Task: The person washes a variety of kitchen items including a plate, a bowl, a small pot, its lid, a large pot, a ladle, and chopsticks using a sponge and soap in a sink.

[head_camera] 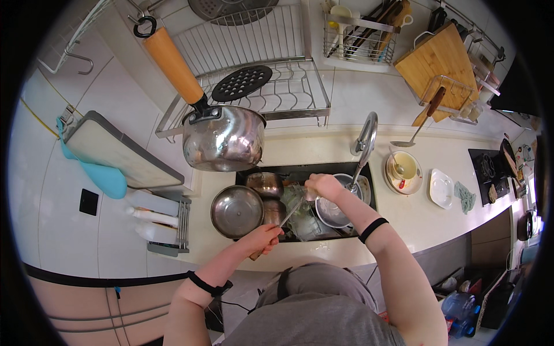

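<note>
My left hand (pixel 263 239) grips the wooden handle (pixel 256 255) of a kitchen utensil with a thin metal shaft (pixel 293 213). It is low over the sink's front edge, and the shaft slants up to the right. My right hand (pixel 325 187) is closed around the utensil's far end, whose shape is hidden. Something pale shows under its fingers; I cannot tell what. Below lies a clear plastic container (pixel 303 220) in the dark sink (pixel 303 168). A light metal basin (pixel 331 214) sits under the faucet (pixel 368 138), partly covered by my right forearm.
Metal pots (pixel 265 184) and a wide metal pan (pixel 237 212) crowd the sink's left side. A wooden-handled saucepan (pixel 223 140) hangs above, behind it. Rightward on the counter are a bowl (pixel 405 165) on plates, a white dish (pixel 441 189), a green cloth (pixel 465 197) and a stove (pixel 487 166).
</note>
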`<control>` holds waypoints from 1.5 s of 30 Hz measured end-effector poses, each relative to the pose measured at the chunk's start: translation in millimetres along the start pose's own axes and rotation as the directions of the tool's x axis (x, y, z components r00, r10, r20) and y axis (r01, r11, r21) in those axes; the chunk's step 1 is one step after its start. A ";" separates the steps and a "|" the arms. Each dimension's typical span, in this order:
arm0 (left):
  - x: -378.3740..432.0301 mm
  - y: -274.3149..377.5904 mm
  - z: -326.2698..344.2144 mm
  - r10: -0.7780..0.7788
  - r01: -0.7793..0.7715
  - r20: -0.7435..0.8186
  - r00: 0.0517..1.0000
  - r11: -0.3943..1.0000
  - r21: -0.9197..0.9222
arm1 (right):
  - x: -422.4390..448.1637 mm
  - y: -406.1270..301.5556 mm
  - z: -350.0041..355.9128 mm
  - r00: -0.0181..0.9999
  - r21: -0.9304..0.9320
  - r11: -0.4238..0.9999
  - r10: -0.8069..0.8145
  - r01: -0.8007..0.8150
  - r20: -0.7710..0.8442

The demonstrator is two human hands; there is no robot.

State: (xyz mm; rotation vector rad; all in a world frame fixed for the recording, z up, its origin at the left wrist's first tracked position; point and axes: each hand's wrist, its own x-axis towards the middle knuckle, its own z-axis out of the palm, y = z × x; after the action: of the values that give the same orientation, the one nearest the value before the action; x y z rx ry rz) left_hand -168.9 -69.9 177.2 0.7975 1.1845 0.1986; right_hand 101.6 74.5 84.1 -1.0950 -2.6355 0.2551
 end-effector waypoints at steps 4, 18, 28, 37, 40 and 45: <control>0.0 -3.8 -4.2 0.013 0.037 0.145 0.989 0.941 -0.336 | -7.1 25.3 21.0 0.789 0.811 0.452 0.614 -0.371 0.019; 36.7 -3.3 15.6 0.147 -0.134 0.059 0.987 0.976 -0.173 | 44.7 -72.7 20.4 0.648 0.730 -0.656 0.642 0.190 0.409; 42.5 -14.4 -22.4 0.742 -0.074 -0.286 0.606 0.411 0.909 | -7.0 -80.0 -33.7 0.734 0.653 0.590 0.675 -0.476 -0.075; 28.0 -22.2 -13.1 0.729 -0.138 -0.233 0.644 0.409 0.902 | 12.5 -21.0 -8.2 0.910 -0.027 0.972 0.209 -0.234 -0.358; 21.4 -28.6 -16.5 0.722 -0.133 -0.240 0.649 0.418 0.899 | 20.7 -30.3 -42.5 0.758 0.504 0.718 0.628 -0.480 -0.174; 22.6 -16.4 -12.8 0.750 -0.140 -0.244 0.615 0.408 0.902 | 28.7 -75.3 -36.8 0.833 0.026 0.999 -0.021 0.043 -0.552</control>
State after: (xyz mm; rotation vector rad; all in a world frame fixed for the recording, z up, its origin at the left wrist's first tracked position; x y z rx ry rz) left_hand -175.5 -63.9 147.8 2.1026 1.6810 0.4382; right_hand 43.7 44.4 144.2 -0.9345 -2.1148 -0.0250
